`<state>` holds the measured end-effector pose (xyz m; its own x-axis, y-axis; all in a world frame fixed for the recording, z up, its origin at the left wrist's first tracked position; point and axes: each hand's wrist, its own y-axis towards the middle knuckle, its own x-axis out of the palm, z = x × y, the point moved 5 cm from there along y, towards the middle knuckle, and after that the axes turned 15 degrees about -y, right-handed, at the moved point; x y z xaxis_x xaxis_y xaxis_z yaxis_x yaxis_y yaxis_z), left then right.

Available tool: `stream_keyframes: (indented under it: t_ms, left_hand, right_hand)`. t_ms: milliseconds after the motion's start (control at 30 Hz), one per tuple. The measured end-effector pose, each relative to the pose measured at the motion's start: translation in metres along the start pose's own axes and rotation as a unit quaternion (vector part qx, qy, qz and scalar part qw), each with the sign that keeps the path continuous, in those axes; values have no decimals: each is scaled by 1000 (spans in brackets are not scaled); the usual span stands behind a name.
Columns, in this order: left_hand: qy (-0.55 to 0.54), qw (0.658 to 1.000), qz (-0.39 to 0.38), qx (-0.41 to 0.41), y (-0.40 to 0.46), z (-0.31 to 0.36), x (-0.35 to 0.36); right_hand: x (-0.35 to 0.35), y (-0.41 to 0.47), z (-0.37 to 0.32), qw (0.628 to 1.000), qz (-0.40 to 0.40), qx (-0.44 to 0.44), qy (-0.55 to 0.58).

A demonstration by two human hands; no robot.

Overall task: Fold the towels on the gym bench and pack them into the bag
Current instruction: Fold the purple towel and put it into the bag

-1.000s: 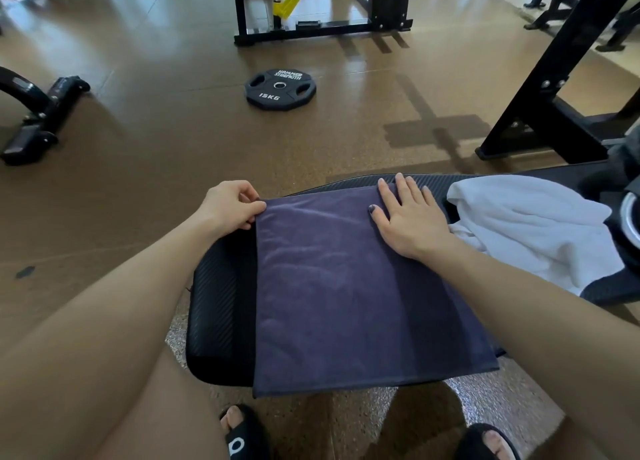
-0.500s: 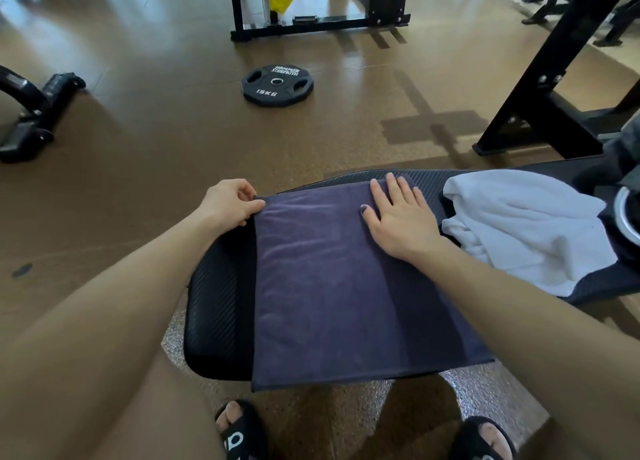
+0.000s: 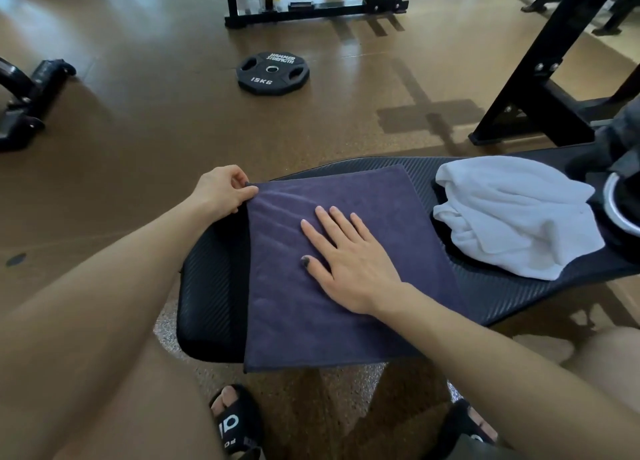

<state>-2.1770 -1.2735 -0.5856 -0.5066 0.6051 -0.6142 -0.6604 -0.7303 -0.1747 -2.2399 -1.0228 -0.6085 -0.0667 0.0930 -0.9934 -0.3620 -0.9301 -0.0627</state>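
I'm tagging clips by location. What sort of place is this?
Most likely a gym: a 15KG weight plate lies on the floor, black rack frames stand around, and towels lie on a padded bench.

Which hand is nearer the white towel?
Right. The right hand lies flat on the purple towel, just left of the white towel; the left hand pinches the purple towel's far left corner.

Folded dark purple terry towel point(image 3: 349, 328) lies flat across the black ribbed padded worktop point(image 3: 211, 286). Left hand point(image 3: 221, 191) pinches its far left corner; right hand point(image 3: 349, 262) presses flat on it. Crumpled white towel point(image 3: 512, 213) lies just beside.
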Motion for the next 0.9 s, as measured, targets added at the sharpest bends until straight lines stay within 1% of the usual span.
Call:
stream_keyframes:
  t_ms: [133,200,300,367,433,500,567,600,667,700,800,900]
  left_hand:
    - [28,1000,10,1,-3,2,1]
    - [51,999,16,2,-9,5,3]
    - [96,995,29,14,-25,17,12]
    - [116,993,21,4,-42,24,19]
    - [171,985,5,6,-65,28,25]
    - [236,970,-7,57,-85,34,34]
    - [266,957,-33,114,-97,34,52]
    - [277,951,-50,127,-101,30,62]
    - [298,943,-81,123,-103,17,77]
    - [302,942,-89,114,-103,9,81]
    - [298,944,-86,113,-101,0,81]
    - [298,944,-75,123,-103,0,82]
  right_hand:
    - [-5,-15,8,999,9,11,30]
    - [0,-27,15,1000,2,9,24]
    - [-2,-36,32,998,37,43,26]
    - [-4,-35,45,996,50,69,29]
    - [4,-35,57,996,8,90,24]
    - [11,-33,65,995,-31,93,5]
    - [4,-23,68,995,-10,98,10]
    - [-2,-16,70,994,8,102,21]
    - [-7,1,76,994,17,104,32]
    - [-5,7,80,994,5,102,29]
    - [11,17,98,991,-46,124,8]
    - [11,26,106,988,-34,152,20]
